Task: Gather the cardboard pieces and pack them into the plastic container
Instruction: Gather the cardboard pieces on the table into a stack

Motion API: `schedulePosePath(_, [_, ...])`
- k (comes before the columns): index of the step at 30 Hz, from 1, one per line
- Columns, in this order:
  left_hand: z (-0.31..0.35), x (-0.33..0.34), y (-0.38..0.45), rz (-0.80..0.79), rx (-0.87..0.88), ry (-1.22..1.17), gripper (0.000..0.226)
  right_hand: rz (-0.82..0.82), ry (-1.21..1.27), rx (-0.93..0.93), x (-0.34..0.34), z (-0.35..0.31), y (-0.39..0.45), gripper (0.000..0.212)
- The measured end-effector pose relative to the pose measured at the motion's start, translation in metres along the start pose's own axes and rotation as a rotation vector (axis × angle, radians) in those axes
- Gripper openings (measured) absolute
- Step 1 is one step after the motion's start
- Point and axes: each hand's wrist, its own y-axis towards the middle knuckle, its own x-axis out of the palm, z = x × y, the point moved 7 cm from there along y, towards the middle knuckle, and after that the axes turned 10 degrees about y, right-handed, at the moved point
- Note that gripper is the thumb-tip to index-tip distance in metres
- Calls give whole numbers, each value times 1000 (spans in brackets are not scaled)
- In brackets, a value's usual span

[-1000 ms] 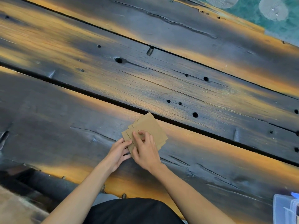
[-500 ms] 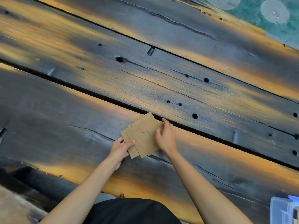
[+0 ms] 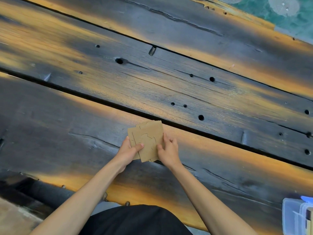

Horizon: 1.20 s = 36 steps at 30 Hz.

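A small, loosely fanned stack of brown cardboard pieces (image 3: 149, 136) with cut outlines on the top sheet lies at the middle of the dark wooden table (image 3: 169, 92). My left hand (image 3: 129, 151) grips the stack's left edge, thumb on top. My right hand (image 3: 168, 151) holds the stack's right edge with fingers and thumb. The clear plastic container (image 3: 295, 217) with a blue clip stands at the lower right corner, far from both hands and partly cut off by the frame.
The table is made of wide planks with dark gaps, cracks and several bolt holes. Its near edge runs along the bottom by my black-clad lap (image 3: 135, 221). A teal floor (image 3: 288, 14) shows past the far right edge.
My right hand moved from on top of the stack to its right edge and now grips it. The left thumb has come onto the stack, and the pieces are squared closer together.
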Motion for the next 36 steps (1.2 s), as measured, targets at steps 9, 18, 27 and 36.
schedulePosePath(9, [26,4,-4,-8,76,87,20,185,652,282,-14,18,-5,29])
schedulePosePath(18, [12,-2,-5,86,63,20,20,112,897,332,-21,34,-19,26])
schedulePosePath(27, [-1,-10,-4,72,85,15,23,366,786,268,-39,36,-15,23])
schedulePosePath(36, [-14,-28,4,146,14,-84,24,686,834,168,-96,41,-12,13])
